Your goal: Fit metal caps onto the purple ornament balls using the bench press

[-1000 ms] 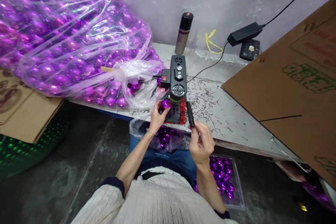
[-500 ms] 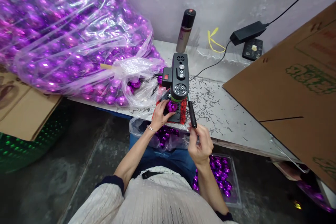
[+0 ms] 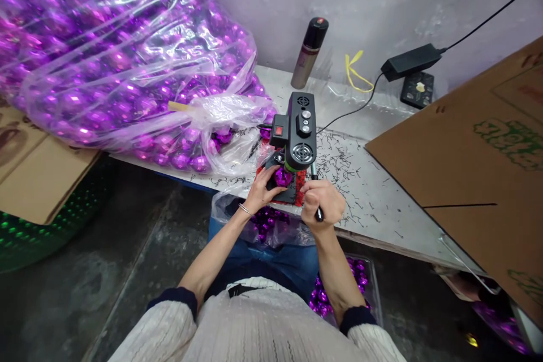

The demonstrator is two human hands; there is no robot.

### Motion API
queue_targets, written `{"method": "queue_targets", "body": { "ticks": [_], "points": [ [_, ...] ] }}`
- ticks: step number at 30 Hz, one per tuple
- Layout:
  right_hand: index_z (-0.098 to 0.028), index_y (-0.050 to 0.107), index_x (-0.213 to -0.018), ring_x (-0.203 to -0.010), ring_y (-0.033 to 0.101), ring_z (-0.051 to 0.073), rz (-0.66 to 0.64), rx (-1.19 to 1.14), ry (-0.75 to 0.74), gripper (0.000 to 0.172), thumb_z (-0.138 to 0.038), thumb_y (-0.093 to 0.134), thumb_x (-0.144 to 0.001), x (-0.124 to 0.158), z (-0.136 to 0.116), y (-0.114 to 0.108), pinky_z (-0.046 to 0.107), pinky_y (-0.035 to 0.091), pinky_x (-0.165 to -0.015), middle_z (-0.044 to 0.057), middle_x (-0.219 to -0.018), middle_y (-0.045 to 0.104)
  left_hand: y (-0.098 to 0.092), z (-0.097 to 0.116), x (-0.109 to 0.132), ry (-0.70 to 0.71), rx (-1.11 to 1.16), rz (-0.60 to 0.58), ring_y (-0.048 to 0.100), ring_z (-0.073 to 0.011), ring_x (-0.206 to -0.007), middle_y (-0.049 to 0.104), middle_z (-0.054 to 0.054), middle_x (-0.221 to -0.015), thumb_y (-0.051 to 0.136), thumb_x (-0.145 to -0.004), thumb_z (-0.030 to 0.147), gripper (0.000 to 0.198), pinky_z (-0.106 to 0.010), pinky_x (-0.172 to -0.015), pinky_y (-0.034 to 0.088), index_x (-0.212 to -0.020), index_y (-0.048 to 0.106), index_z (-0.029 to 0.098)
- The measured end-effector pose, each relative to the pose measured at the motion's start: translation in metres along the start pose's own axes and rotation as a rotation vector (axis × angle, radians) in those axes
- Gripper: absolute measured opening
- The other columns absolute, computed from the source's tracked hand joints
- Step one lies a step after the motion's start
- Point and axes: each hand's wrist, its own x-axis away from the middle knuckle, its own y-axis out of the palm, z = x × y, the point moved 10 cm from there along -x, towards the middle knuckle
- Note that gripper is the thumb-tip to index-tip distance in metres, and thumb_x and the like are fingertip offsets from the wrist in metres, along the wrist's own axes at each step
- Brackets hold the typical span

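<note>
A shiny purple ball ornament sits under the front end of a small black bench press. My left hand grips the ball from its left side between thumb and fingers. At the press's right side, my right hand is wrapped around the black lever handle, whose end sticks out below the fist. Beneath the press lies a black base plate on a red mat. The top of the ball is partly hidden by the press head.
A large clear bag of purple balls fills the table's left. Short black bits litter the white table. A spray can stands behind the press. A cardboard box is at right; a tub of purple balls sits below.
My right hand has closed from a light fingertip hold at the lever's end into a full grip around it. My left hand stays on the ball. The view has shifted slightly.
</note>
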Motion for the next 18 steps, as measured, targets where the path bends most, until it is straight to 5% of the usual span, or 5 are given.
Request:
{"method": "queue_targets", "body": {
  "ticks": [6,18],
  "points": [
    [-0.023,0.045,-0.072,-0.057,0.043,0.011,0.086,-0.008,0.002,0.033,-0.027,0.038,-0.104,0.031,0.006,0.01,0.029,0.034,-0.056,-0.001,-0.064,0.056,0.003,-0.001,0.001,0.062,-0.014,-0.003,0.061,-0.0318,-0.134,0.068,-0.012,-0.138,0.085,-0.08,0.045,0.064,-0.053,-0.126,0.033,-0.137,0.063,0.025],
    [-0.024,0.045,-0.075,-0.055,0.046,0.012,0.139,-0.025,0.043,0.033,-0.032,0.037,-0.105,0.051,0.018,0.013,0.033,0.036,-0.057,-0.001,-0.066,0.056,0.005,0.004,0.004,0.177,-0.183,0.001,0.063,-0.0292,-0.132,0.068,-0.014,-0.139,0.078,-0.087,0.047,0.065,-0.052,-0.122,0.04,-0.144,0.057,0.023]
  ]
}}
